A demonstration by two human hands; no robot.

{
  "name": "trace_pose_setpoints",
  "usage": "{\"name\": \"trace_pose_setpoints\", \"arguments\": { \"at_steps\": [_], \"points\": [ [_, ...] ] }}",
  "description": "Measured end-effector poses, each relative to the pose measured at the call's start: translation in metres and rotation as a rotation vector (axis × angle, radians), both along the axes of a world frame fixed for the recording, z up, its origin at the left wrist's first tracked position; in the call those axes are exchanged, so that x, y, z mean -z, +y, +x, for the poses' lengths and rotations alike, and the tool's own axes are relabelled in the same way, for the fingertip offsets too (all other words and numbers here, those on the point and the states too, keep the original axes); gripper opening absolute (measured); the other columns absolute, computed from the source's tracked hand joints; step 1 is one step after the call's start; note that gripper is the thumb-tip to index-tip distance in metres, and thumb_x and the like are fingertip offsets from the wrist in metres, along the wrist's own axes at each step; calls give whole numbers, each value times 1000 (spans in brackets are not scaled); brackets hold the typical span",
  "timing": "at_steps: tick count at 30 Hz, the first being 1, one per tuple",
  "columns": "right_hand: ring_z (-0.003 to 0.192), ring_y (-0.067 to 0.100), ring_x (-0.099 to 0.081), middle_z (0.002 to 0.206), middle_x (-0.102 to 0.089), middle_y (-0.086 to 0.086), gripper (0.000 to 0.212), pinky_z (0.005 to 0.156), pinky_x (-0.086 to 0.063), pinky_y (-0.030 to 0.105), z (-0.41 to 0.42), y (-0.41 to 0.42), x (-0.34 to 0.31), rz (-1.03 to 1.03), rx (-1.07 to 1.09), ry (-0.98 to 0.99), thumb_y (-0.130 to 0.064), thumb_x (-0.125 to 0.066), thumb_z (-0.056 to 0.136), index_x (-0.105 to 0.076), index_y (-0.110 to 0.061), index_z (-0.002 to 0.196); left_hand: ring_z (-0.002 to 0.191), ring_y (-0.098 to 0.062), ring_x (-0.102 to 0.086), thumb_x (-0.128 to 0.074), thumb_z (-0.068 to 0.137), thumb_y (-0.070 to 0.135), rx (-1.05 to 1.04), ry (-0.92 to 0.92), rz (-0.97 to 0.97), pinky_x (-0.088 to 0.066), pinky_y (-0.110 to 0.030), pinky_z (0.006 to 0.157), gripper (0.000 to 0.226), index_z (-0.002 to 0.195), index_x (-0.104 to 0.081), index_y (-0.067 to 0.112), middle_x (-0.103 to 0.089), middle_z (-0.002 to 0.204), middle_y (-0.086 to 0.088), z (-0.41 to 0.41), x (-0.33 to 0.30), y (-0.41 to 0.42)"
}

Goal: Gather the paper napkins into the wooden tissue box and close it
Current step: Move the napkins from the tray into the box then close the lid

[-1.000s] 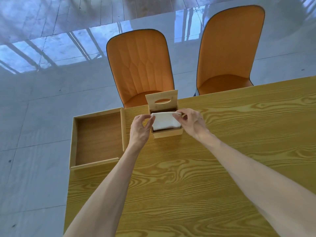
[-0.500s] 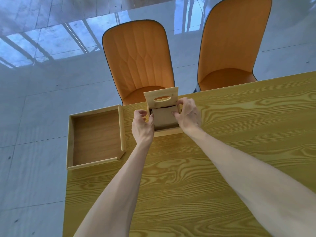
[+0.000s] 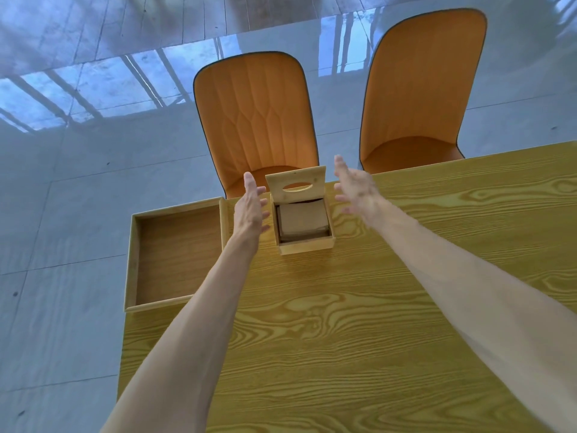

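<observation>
The small wooden tissue box [image 3: 306,245] stands near the table's far edge. Its lid [image 3: 296,184], with an oval slot, is hinged up at the back and stands upright. A stack of paper napkins [image 3: 302,220] lies flat inside the box, in shadow. My left hand [image 3: 250,205] hovers just left of the box, fingers spread, holding nothing. To the box's right my right hand [image 3: 356,188] is raised, with its fingers apart and nothing in them; it looks slightly blurred. Neither hand touches the box.
A shallow wooden tray [image 3: 175,254] sits at the table's far left corner and overhangs the edge. Two orange chairs [image 3: 256,120] [image 3: 421,89] stand beyond the wooden table [image 3: 374,323]. Glossy grey floor tiles lie to the left.
Both hands pressed the napkins down into the box, then let go and drew apart to either side. The napkins now lie inside, and the lid still stands up.
</observation>
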State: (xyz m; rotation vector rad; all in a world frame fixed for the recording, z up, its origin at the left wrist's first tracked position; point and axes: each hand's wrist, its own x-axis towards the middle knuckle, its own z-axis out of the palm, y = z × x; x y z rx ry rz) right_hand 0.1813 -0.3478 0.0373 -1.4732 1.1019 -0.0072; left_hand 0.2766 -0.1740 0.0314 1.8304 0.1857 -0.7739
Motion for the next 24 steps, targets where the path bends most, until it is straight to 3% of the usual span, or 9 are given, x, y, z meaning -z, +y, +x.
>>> {"name": "trace_pose_setpoints", "arguments": {
  "at_steps": [4,11,17,20,24],
  "points": [
    [135,42,-43,154,-39,18,90,107,-42,57,4,6,-15,228,-112,82,-80,-32,85,-37,-19,151,136,-39,-46,-27,88,81,97,131,36,-39,-56,107,85,151,-42,25,-44,155,-11,-2,-10,-6],
    [134,40,-45,152,-41,19,93,106,-42,55,-4,7,-6,249,-105,58,-78,-48,81,-37,-18,151,138,-39,-45,-36,86,80,120,157,11,-40,-56,108,84,153,-35,28,-42,156,-12,-11,-7,1],
    [132,37,-48,152,-42,16,84,104,-46,52,-25,14,0,203,-134,-25,-69,-53,87,-35,-19,152,127,-30,-55,-49,88,71,93,87,-36,-49,-47,101,79,151,-36,25,-53,145,-10,-25,-1,20],
    [129,30,-49,152,-43,10,74,97,-50,45,-39,19,4,172,-173,-77,-62,-55,90,-40,-20,148,121,-25,-59,-57,88,64,79,73,-75,-51,-37,87,76,150,-39,24,-57,140,-6,-36,2,30],
    [119,20,-55,148,-48,5,70,82,-55,35,-57,22,17,169,-189,-110,-49,-67,88,-42,-20,146,120,-22,-63,-66,90,48,43,21,-130,-55,-33,86,67,147,-43,23,-63,135,-7,-52,14,47]
  ]
}}
